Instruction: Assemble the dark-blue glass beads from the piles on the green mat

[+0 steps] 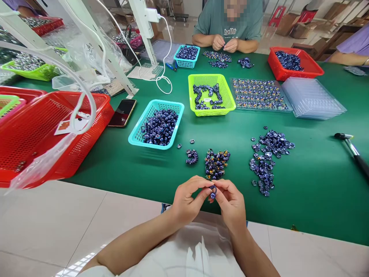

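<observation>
My left hand (pixel 188 198) and my right hand (pixel 233 204) meet at the table's near edge, fingertips pinched on a small dark blue ring (pixel 213 195). Its shiny round part points down toward me. Just beyond my fingertips lies a heap of dark blue pieces with orange and green bits (pixel 216 163). Left of that heap, a curved row of dark metallic pieces (pixel 191 157) rests beside two loose ones. To the right is a spread pile of flat, shiny blue-violet pieces (pixel 266 159). A light blue basket (pixel 133 139) full of dark blue rings stands farther left.
A green basket (pixel 192 80) holds rows of pieces beside a filled clear tray (pixel 261 95) and stacked clear trays (pixel 314 98). A hammer (pixel 353 148) lies right, a phone (pixel 122 112) left near a red basket (pixel 95 127). A co-worker (pixel 198 29) sits opposite.
</observation>
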A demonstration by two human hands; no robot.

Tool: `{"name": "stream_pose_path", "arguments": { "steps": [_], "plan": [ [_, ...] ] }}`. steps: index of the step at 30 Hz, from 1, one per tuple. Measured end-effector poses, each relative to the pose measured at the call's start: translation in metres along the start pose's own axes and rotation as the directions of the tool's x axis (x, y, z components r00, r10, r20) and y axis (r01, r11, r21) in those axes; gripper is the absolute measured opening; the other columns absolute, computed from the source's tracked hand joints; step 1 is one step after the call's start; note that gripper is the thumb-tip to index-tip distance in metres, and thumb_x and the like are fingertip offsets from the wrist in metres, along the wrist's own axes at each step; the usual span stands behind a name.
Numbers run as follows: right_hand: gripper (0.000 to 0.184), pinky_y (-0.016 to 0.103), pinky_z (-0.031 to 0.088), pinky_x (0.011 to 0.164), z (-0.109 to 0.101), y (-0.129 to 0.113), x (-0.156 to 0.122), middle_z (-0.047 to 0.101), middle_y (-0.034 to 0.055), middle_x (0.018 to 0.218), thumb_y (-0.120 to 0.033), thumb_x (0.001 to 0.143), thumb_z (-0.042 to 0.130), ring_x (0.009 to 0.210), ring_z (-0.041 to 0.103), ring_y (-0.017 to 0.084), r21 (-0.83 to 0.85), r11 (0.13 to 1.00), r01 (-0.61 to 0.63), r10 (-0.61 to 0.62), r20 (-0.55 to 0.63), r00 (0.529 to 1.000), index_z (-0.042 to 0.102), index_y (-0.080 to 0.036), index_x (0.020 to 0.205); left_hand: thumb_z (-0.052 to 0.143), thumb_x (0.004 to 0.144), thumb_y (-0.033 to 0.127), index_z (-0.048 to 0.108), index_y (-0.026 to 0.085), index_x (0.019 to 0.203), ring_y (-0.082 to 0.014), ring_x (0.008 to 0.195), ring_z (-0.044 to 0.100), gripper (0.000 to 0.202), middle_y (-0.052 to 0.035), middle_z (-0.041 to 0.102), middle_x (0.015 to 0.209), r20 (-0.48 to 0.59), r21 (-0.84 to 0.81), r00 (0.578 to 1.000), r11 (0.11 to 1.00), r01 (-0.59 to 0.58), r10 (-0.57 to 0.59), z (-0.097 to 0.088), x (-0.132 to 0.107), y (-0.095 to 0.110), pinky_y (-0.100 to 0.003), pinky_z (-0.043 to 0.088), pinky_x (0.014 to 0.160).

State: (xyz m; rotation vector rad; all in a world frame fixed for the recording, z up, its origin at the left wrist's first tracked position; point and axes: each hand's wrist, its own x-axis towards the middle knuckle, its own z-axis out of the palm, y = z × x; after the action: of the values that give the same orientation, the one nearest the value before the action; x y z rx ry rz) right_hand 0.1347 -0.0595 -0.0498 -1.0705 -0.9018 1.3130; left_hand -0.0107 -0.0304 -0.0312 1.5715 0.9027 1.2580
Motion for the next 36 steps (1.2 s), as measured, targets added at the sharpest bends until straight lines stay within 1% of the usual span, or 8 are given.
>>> {"name": "stream_pose_path", "arguments": {
  "steps": [6,10,15,22,25,28,32,36],
  "plan": [
    [0.012,0.022,0.057,0.051,0.0,0.001,0.0,0.063,-0.0009,0.084,-0.028,0.089,0.069,0.057,0.064,0.009,0.05,0.998,-0.036,0.034,0.039,0.999,0.074,-0.025,0.099,0.063,0.086,0.004,0.072,0.02,0.101,-0.017,0.079,0.067,0.023,-0.0068,0.075,0.085,0.022,0.058,0.994,0.992,-0.112,0.111,-0.004,0.002,0.001,-0.031,0.055,0.076],
    [0.012,0.021,0.056,0.054,-0.006,-0.003,-0.001,0.063,-0.0015,0.083,-0.026,0.09,0.067,0.059,0.063,0.008,-0.082,0.996,0.021,-0.017,0.05,0.999,0.073,-0.026,0.1,0.068,0.086,0.012,0.076,0.02,0.095,-0.0171,0.078,0.068,0.015,-0.0064,0.076,0.085,0.04,-0.105,0.993,0.988,0.112,-0.109,-0.002,-0.001,-0.003,-0.03,0.055,0.074],
    [0.02,0.025,0.055,0.063,-0.019,-0.013,0.0,0.06,0.0022,0.091,-0.024,0.094,0.062,0.075,0.062,0.013,-0.347,0.925,0.152,-0.109,0.14,0.984,0.07,-0.028,0.111,0.082,0.075,0.024,0.076,0.017,0.084,-0.016,0.077,0.07,0.013,-0.0042,0.077,0.083,0.214,-0.459,0.801,0.666,0.588,-0.559,-0.002,0.004,-0.007,-0.028,0.055,0.074],
    [0.03,0.026,0.051,0.071,-0.028,-0.028,0.004,0.06,0.0032,0.096,-0.022,0.097,0.055,0.085,0.058,0.015,-0.485,0.831,0.273,-0.081,0.381,0.921,0.066,-0.033,0.123,0.091,0.062,0.022,0.059,0.015,0.077,-0.0124,0.063,0.067,0.036,-0.0015,0.074,0.069,0.466,-0.427,0.619,0.452,0.783,-0.632,-0.015,0.02,-0.009,-0.025,0.051,0.066],
    [0.03,0.026,0.05,0.071,-0.027,-0.03,0.005,0.062,0.003,0.097,-0.021,0.097,0.055,0.087,0.06,0.015,-0.499,0.815,0.294,-0.074,0.414,0.907,0.067,-0.032,0.121,0.09,0.063,0.024,0.055,0.016,0.078,-0.0114,0.061,0.065,0.039,-0.0003,0.072,0.066,0.426,-0.368,0.639,0.523,0.769,-0.64,-0.019,0.021,-0.006,-0.023,0.048,0.063],
    [0.026,0.026,0.051,0.075,-0.027,-0.027,0.006,0.066,0.0023,0.098,-0.02,0.097,0.055,0.088,0.063,0.015,-0.517,0.798,0.31,-0.086,0.411,0.907,0.067,-0.031,0.117,0.089,0.065,0.025,0.059,0.016,0.082,-0.0111,0.066,0.064,0.036,0.0011,0.069,0.07,0.344,-0.344,0.718,0.631,0.696,-0.604,-0.021,0.02,-0.006,-0.023,0.048,0.065],
    [0.022,0.025,0.053,0.076,-0.026,-0.02,0.002,0.07,0.002,0.096,-0.022,0.099,0.049,0.087,0.068,0.016,-0.501,0.82,0.277,-0.092,0.361,0.928,0.064,-0.027,0.115,0.093,0.057,0.018,0.07,0.021,0.113,-0.0186,0.1,0.066,0.061,-0.0068,0.069,0.118,0.366,-0.295,0.809,0.767,0.57,-0.46,-0.019,0.014,-0.011,-0.03,0.051,0.089],
    [0.02,0.024,0.053,0.067,-0.019,-0.012,-0.004,0.072,0.0017,0.089,-0.025,0.099,0.043,0.072,0.067,0.015,-0.529,0.792,0.304,-0.147,0.319,0.936,0.06,-0.024,0.109,0.088,0.067,0.02,0.068,0.025,0.126,-0.0282,0.126,0.058,0.062,-0.008,0.064,0.136,0.434,-0.301,0.814,0.789,0.535,-0.387,-0.009,0.008,-0.013,-0.037,0.046,0.106]
  ]
}}
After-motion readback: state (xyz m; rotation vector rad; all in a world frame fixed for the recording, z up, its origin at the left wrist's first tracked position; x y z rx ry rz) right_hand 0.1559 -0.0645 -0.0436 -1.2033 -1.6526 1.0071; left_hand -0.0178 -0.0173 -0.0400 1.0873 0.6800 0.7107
